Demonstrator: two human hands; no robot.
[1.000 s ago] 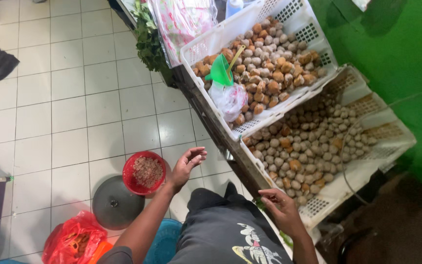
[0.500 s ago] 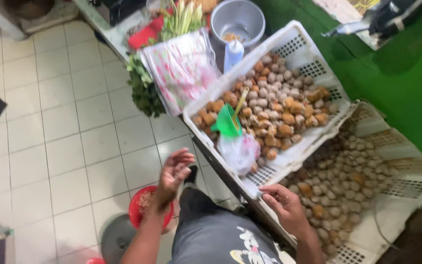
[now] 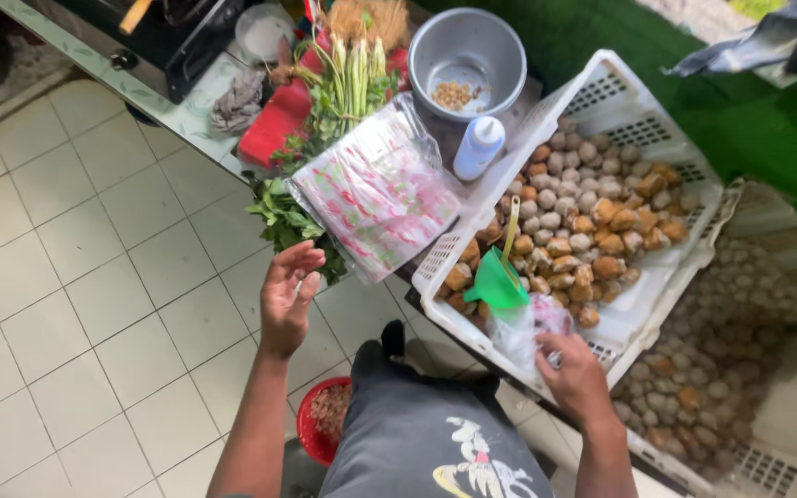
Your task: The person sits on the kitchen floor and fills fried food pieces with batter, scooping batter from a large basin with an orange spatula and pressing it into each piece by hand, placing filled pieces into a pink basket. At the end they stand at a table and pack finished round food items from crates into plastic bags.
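Observation:
My left hand [image 3: 288, 293] hangs in the air above the tiled floor, fingers loosely curled and apart, holding nothing. It is just below a clear packet of pink-and-green printed wrappers [image 3: 380, 189] and some leafy greens [image 3: 283, 214]. My right hand [image 3: 572, 371] rests at the near rim of a white plastic crate [image 3: 601, 88] filled with round pale balls and fried brown pieces. Its fingers touch a clear plastic bag [image 3: 526, 327] lying in the crate under a green funnel [image 3: 498, 281]. Whether the fingers grip the bag is unclear.
A metal bowl [image 3: 469, 57] and a small white squeeze bottle [image 3: 478, 148] stand behind the crate. A second crate of pale balls [image 3: 740, 341] sits at right. A red bowl [image 3: 323, 422] lies on the floor by my knee. Lemongrass stalks [image 3: 354, 74] and a red cloth lie on the counter.
The view has swung up toward the counter. My left hand has risen from the red bowl toward the wrapper packet. My right hand has moved onto the plastic bag in the crate.

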